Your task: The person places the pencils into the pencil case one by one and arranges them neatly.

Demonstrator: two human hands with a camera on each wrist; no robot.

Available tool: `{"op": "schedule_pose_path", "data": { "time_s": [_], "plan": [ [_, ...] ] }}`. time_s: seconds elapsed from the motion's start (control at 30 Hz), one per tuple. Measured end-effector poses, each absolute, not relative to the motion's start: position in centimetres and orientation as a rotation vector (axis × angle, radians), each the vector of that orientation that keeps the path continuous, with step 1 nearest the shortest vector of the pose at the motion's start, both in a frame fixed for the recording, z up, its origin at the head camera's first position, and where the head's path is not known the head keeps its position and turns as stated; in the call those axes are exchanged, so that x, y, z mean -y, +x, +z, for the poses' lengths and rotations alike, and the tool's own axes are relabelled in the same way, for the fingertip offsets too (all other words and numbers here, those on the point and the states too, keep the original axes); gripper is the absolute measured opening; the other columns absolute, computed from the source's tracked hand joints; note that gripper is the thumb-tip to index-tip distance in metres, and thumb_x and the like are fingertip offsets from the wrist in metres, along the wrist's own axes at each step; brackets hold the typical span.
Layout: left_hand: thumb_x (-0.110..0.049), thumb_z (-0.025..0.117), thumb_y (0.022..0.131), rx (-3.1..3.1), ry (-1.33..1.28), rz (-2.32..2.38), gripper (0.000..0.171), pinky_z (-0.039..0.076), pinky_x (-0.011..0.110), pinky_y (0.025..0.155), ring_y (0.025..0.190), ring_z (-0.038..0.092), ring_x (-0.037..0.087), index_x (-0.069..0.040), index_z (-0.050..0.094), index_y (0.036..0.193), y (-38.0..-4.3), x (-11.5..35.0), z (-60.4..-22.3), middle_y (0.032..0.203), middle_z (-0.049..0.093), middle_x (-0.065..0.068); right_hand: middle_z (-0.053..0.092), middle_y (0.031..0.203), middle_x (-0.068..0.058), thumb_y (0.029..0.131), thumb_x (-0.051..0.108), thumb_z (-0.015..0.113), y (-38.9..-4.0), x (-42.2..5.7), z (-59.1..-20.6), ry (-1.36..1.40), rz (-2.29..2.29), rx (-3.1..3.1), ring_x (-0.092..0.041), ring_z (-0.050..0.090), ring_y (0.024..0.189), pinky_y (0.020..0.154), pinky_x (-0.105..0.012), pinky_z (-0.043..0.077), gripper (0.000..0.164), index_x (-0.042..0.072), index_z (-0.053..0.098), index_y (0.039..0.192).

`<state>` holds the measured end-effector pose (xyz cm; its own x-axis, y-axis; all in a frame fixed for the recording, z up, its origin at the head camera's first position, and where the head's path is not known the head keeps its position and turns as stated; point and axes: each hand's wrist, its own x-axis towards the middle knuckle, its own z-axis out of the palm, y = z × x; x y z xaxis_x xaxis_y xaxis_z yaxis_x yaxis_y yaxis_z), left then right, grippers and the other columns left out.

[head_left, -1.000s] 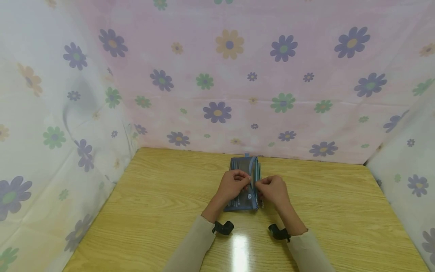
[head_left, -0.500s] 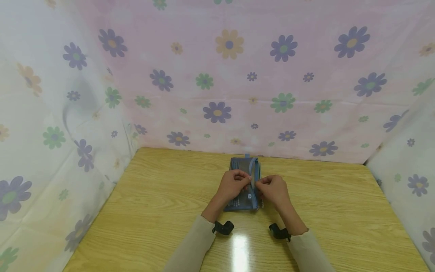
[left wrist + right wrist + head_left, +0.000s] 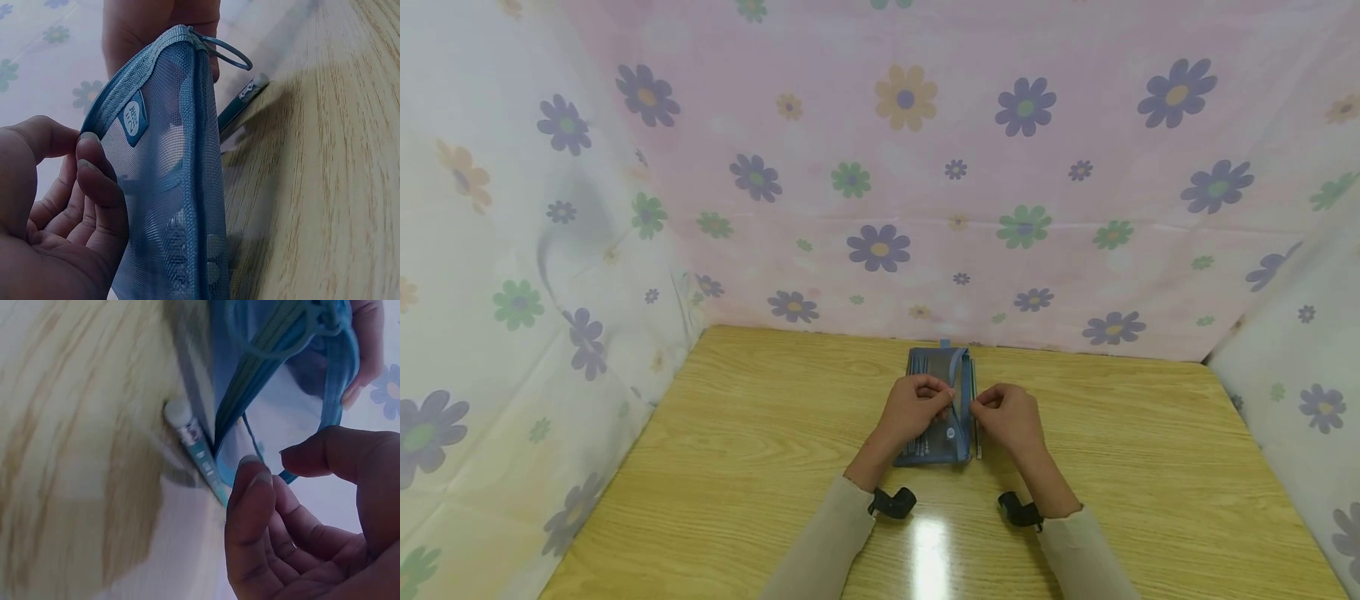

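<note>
A blue mesh zipper pouch (image 3: 936, 437) lies on the table with its zipper side spread apart. Slender sticks with pale ends show through the mesh, likely pencils. My left hand (image 3: 916, 408) pinches the pouch's upper zipper edge between thumb and fingers, lifting it, as the left wrist view shows. Beside the pouch's right edge lies a teal pencil (image 3: 203, 456) with a white eraser end. My right hand (image 3: 1009, 417) hovers over that pencil, just off the pouch. In the right wrist view its thumb and forefinger are slightly apart with nothing clearly held; the other fingers are curled.
A wood-grain table (image 3: 760, 433) carries the pouch near its back edge. Flower-print cloth (image 3: 820, 200) hangs behind and along both sides. A zipper ring (image 3: 225, 51) hangs at the pouch's near corner. Black wrist mounts (image 3: 895, 502) sit on both wrists.
My right hand has shifted slightly right, off the pouch's right edge, which no longer sits at its fingertips. The left hand keeps its pinch in the same spot.
</note>
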<state>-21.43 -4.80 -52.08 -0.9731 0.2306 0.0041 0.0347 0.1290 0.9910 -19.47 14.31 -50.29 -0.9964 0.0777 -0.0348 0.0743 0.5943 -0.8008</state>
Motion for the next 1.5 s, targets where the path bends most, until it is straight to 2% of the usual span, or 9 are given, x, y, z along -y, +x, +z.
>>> {"op": "schedule_pose_path", "data": {
  "time_s": [0.23,0.6,0.7,0.87,0.97,1.27,1.5],
  "plan": [
    [-0.021,0.076,0.101,-2.247,0.274,1.967,0.016,0.056,0.035,0.065,0.081,0.073,0.042,-0.004,0.077,0.102,-21.5,4.8,-52.1,0.087,0.076,0.017,0.073,0.080,-0.010,0.090,0.012,0.077,-19.7,-14.7,-50.7,-0.093,1.281,2.831,-0.020,0.066,0.068,0.059,-0.032,0.053,0.013,-0.001,0.075,0.088],
    [-0.022,0.075,0.102,-2.246,0.284,1.959,0.017,0.055,0.030,0.063,0.075,0.073,0.029,-0.006,0.077,0.101,-21.6,4.9,-52.3,0.084,0.076,0.012,0.074,0.077,-0.009,0.091,0.020,0.082,-19.6,-14.7,-51.4,-0.127,1.083,2.950,-0.021,0.067,0.065,0.060,-0.039,0.057,0.022,0.002,0.078,0.081],
    [-0.022,0.075,0.102,-2.253,0.290,1.956,0.017,0.056,0.032,0.064,0.076,0.073,0.032,-0.006,0.077,0.101,-21.6,4.9,-52.3,0.085,0.076,0.013,0.074,0.075,-0.008,0.091,0.019,0.082,-19.5,-14.6,-51.2,-0.110,1.054,2.959,-0.020,0.066,0.063,0.059,-0.040,0.057,0.022,0.002,0.079,0.078],
    [-0.017,0.073,0.103,-2.271,0.274,1.954,0.015,0.058,0.041,0.067,0.082,0.073,0.045,-0.002,0.077,0.102,-21.6,4.7,-52.2,0.087,0.076,0.019,0.073,0.073,-0.007,0.092,0.018,0.082,-19.4,-14.6,-51.1,-0.098,1.031,2.977,-0.020,0.065,0.062,0.057,-0.039,0.056,0.022,0.002,0.078,0.076],
    [-0.016,0.072,0.103,-2.271,0.264,1.956,0.014,0.059,0.045,0.068,0.083,0.072,0.046,-0.002,0.077,0.104,-21.5,4.6,-52.2,0.088,0.076,0.019,0.071,0.069,-0.006,0.091,0.018,0.081,-19.4,-14.7,-51.2,-0.120,1.032,2.989,-0.019,0.064,0.060,0.055,-0.037,0.054,0.024,0.004,0.077,0.073],
    [-0.023,0.075,0.102,-2.258,0.286,1.945,0.016,0.057,0.033,0.065,0.073,0.072,0.025,-0.007,0.078,0.102,-21.5,4.9,-52.5,0.084,0.076,0.008,0.056,0.049,0.003,0.089,0.021,0.079,-19.3,-14.6,-51.1,-0.170,0.996,3.035,-0.015,0.051,0.048,0.045,-0.029,0.039,0.041,0.011,0.066,0.052],
    [-0.022,0.074,0.102,-2.254,0.310,1.946,0.015,0.057,0.029,0.063,0.070,0.071,0.018,-0.007,0.077,0.101,-21.6,5.0,-52.5,0.082,0.075,0.004,0.051,0.047,0.004,0.086,0.025,0.081,-19.1,-14.6,-50.9,-0.221,0.940,3.078,-0.016,0.048,0.045,0.042,-0.029,0.035,0.044,0.013,0.058,0.050]
  ]
}}
